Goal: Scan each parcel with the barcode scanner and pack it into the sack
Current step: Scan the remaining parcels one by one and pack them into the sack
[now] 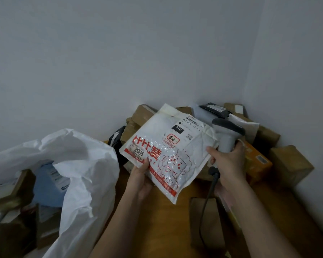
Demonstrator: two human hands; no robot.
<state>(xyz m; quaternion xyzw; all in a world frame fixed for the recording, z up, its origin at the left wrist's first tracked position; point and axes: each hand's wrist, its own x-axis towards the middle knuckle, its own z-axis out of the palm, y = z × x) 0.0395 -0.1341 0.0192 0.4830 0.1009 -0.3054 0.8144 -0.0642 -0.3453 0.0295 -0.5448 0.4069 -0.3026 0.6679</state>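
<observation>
Two bare forearms reach up from the bottom of the frame over a wooden floor [157, 220], each hand occupied. At far left, one large white woven plastic sack [78, 164] stands open and crumpled, its mouth facing the camera; inside it lie one pale blue parcel [48, 185] with a printed label and at least two brown cardboard boxes [13, 190], the rest of its contents too dark to count. The left hand [140, 179] holds the lower left edge of one flat white padded mailer printed with red characters and a red cartoon figure [168, 155], thumb pressed on the printed face and fingers hidden beneath, keeping it tilted above the floor between the sack and the pile. One white shipping label [189, 130] with barcodes and a black "010" block sits at the mailer's upper right. The right hand [229, 162] is wrapped around the grip of one light grey handheld barcode scanner with a dark grey head [227, 131], just beside the mailer's right edge, thumb touching that edge; its dark cable [207, 202] trails down toward the floor. Behind both hands, a heap of unscanned parcels [268, 138] fills the corner against the plain white walls [119, 62]: several brown cartons, one orange box [257, 162], one black bag [213, 108] and more white bags, too overlapped for an exact count.
</observation>
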